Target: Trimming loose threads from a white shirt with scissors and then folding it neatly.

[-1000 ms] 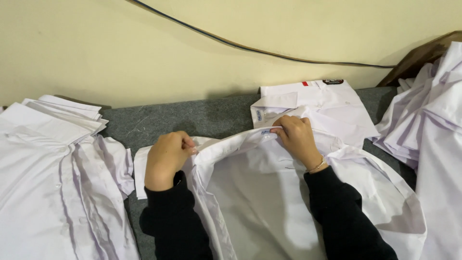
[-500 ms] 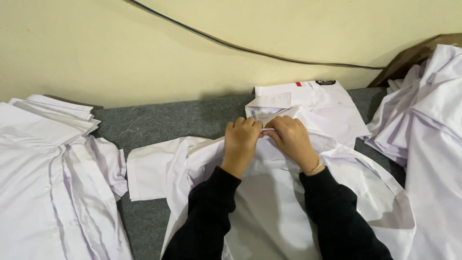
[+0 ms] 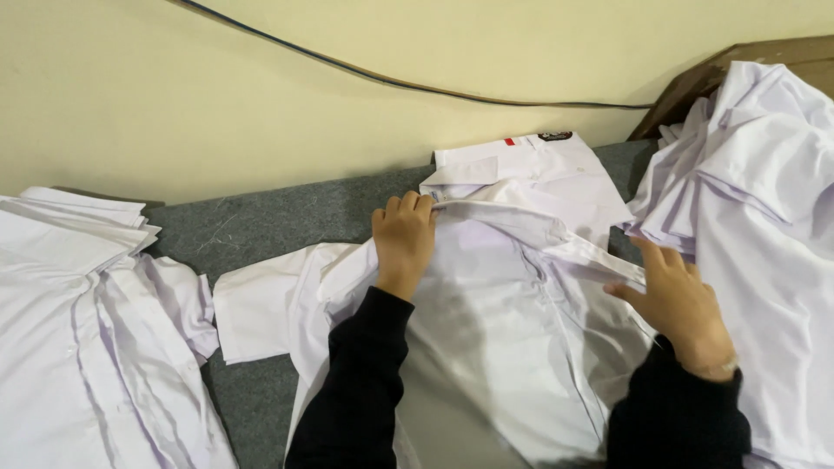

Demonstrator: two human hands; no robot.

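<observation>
A white shirt (image 3: 512,347) lies spread on the grey felt table (image 3: 278,217) in front of me. My left hand (image 3: 404,239) rests on it near the collar, fingers curled over the fabric at the top edge. My right hand (image 3: 682,304) lies flat with fingers apart on the shirt's right front edge, pressing the cloth down. Both arms wear black sleeves. The shirt's left short sleeve (image 3: 261,300) sticks out flat to the left.
A folded white shirt (image 3: 539,169) with a small red tag lies at the back against the wall. A heap of white shirts (image 3: 764,200) stands at the right, and a stack of white shirts (image 3: 78,321) at the left. A dark cable (image 3: 365,74) runs along the cream wall.
My hands were together at the collar; the right hand has moved down and right along the shirt's edge and flattened. The left hand has stayed near the collar.
</observation>
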